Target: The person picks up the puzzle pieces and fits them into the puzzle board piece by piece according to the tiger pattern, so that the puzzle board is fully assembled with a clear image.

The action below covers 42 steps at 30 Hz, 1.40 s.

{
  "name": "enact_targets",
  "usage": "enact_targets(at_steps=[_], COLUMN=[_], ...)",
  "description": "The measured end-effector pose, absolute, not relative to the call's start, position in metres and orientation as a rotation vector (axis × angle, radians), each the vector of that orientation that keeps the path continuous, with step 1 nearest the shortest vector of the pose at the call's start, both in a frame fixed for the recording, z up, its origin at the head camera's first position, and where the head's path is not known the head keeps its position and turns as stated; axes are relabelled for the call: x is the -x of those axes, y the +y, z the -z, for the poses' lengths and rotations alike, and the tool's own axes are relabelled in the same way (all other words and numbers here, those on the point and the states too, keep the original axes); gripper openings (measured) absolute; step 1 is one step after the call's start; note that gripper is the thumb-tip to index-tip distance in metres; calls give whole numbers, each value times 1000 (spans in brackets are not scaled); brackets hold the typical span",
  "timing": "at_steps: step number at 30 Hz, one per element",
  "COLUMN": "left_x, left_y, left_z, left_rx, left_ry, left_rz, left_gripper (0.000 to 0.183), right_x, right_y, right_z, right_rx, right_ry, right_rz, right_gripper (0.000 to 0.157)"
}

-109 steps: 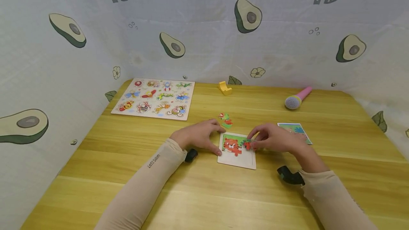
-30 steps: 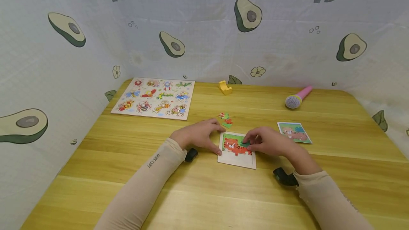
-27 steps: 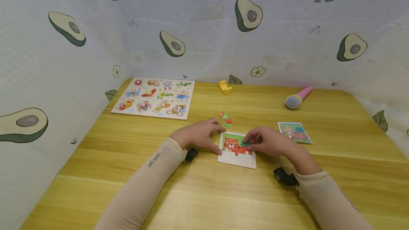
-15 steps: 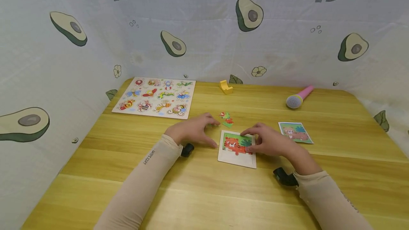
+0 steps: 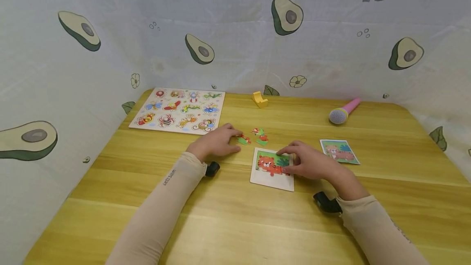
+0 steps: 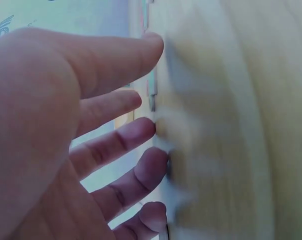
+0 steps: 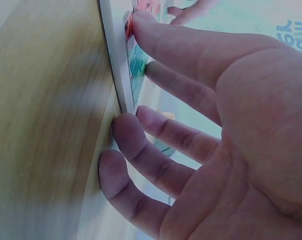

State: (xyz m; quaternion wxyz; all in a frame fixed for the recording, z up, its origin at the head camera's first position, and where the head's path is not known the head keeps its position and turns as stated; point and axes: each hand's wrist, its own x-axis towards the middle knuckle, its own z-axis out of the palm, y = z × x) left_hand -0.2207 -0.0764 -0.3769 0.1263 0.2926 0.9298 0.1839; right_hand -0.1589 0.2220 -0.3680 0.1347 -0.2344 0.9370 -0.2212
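Note:
In the head view a jigsaw board (image 5: 272,182) with a pale frame lies mid-table, a tiger picture covering its upper part and its lower strip bare. My right hand (image 5: 312,162) rests on the board's right side; in the right wrist view the thumb (image 7: 147,27) touches the red part and the index fingertip the green part. My left hand (image 5: 215,142) is on the table left of the board, fingers spread, beside loose jigsaw pieces (image 5: 244,139). More loose pieces (image 5: 262,139) lie just right of those. The left wrist view shows nothing held between its thumb (image 6: 136,52) and fingers.
An insect peg puzzle (image 5: 176,109) lies at the back left. A yellow block (image 5: 259,99) sits near the rear edge. To the right are a pink toy microphone (image 5: 344,111) and a tiger picture card (image 5: 340,151). A printed curtain (image 5: 235,23) hangs behind.
A piece of the tiger's body, earlier in my right fingers, now lies in the board. My left hand has let go of the board's left edge and moved up-left to the loose pieces.

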Motion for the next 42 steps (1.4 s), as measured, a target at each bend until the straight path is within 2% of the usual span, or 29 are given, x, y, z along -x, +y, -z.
enact_targets(at_steps=[9,25,42], left_x=[220,220,218], left_y=[-71,-69,-70], left_z=[380,384,382], left_rx=[-859,-800,-830], left_ry=[2744,2779,2801], left_rz=[-464,-531,-512], left_gripper=[52,34,32], right_x=[160,159,160], right_y=[222,221,223], right_z=[369,371,374], right_rx=[678,654,657], right_ry=[2721,2733,2722], right_rz=[632,657,688], right_gripper=[42,42,41])
